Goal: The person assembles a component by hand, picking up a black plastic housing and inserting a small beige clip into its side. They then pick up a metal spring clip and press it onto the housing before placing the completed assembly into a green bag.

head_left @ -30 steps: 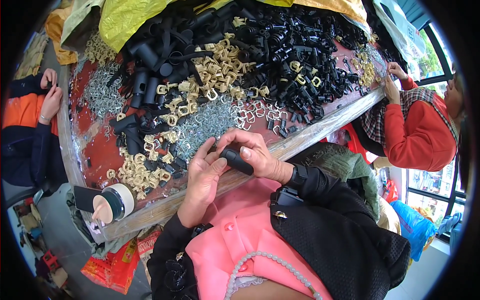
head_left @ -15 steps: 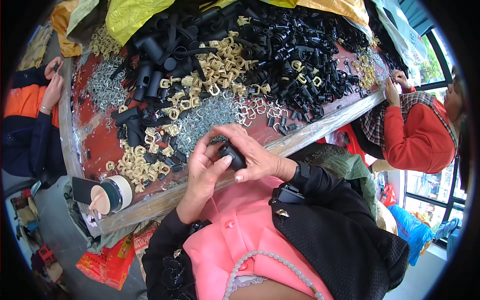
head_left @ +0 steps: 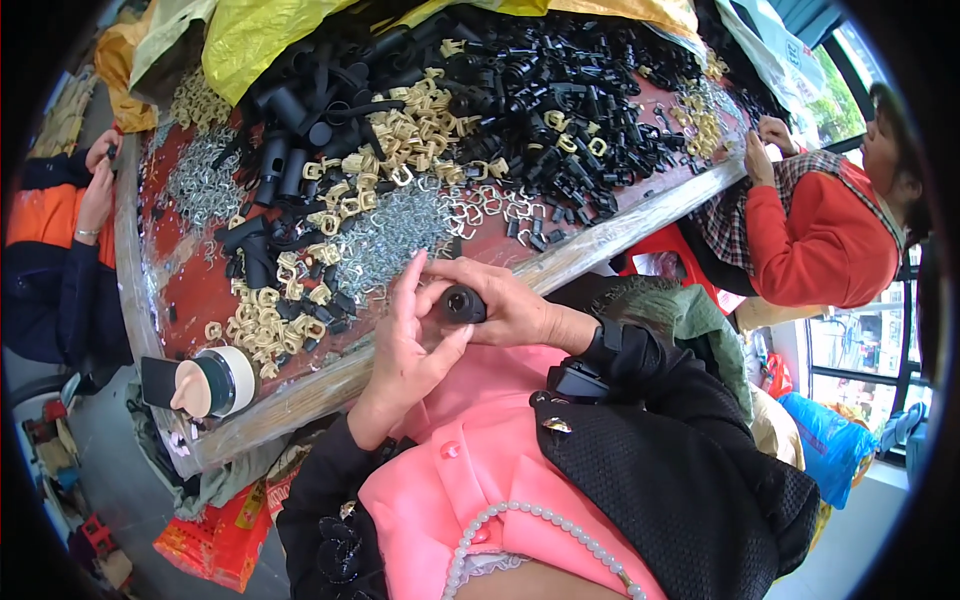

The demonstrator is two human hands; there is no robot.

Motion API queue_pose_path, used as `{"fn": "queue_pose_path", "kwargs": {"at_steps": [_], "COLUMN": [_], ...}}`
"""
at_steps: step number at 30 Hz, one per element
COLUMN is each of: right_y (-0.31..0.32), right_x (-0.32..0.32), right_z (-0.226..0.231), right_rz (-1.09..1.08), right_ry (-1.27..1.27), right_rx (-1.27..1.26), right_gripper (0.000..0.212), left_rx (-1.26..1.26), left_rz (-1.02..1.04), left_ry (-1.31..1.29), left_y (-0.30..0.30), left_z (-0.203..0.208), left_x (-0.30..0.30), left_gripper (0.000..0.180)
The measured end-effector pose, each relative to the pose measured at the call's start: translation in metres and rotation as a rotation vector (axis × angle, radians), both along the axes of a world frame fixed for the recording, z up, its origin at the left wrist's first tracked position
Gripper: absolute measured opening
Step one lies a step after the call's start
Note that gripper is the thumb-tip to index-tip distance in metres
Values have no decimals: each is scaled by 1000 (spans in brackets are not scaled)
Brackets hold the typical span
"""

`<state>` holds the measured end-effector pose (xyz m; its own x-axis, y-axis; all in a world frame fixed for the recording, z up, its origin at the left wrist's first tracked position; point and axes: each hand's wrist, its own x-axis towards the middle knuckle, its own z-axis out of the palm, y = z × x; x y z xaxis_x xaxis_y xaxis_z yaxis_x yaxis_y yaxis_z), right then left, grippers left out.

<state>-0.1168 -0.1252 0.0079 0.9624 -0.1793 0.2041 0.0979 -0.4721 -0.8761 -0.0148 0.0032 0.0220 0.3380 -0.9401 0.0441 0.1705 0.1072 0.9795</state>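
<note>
My right hand [head_left: 512, 308] is closed around a short black plastic cylinder [head_left: 462, 304], whose hollow round end is turned up toward me. Close against it on the left, my left hand [head_left: 408, 350] has its fingers stretched out and its thumb apart, the thumb tip just below the cylinder. Whether a left fingertip touches its far side is hidden. Both hands are over the table's near edge, in front of a heap of small silvery metal pieces [head_left: 390, 240].
Heaps of black plastic parts [head_left: 580, 120] and beige clips [head_left: 415, 125] cover the red table [head_left: 190, 285]. A wooden rail [head_left: 300, 405] borders it. A lidded jar [head_left: 222, 382] and a phone [head_left: 158, 382] lie at left. Co-workers sit at left [head_left: 60, 240] and right [head_left: 815, 240].
The black cylinder has turned so its hollow end faces up. My left thumb has come off its side and the left fingers have straightened. The view has shifted slightly.
</note>
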Motion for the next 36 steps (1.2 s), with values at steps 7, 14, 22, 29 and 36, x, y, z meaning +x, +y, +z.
{"fn": "queue_pose_path", "kwargs": {"at_steps": [7, 14, 22, 29, 36], "right_y": [-6, -27, -5, -14, -13], "right_x": [-39, -168, -215, -195, -213], "right_z": [20, 62, 55, 34, 22], "right_rz": [-127, -752, -1061, -863, -1021], "right_ry": [-96, 139, 100, 40, 127], "right_rx": [87, -4, -214, -125, -196], "right_gripper": [60, 47, 28, 28, 25], "left_rx": [-69, 15, 34, 89, -7], "left_rz": [-135, -197, -171, -179, -484], "left_ry": [11, -2, 16, 4, -126], "left_y": [3, 10, -5, -5, -27], "left_z": [9, -8, -11, -13, 33], "left_x": [-11, 1, -9, -2, 7], "left_gripper": [75, 50, 40, 40, 41]}}
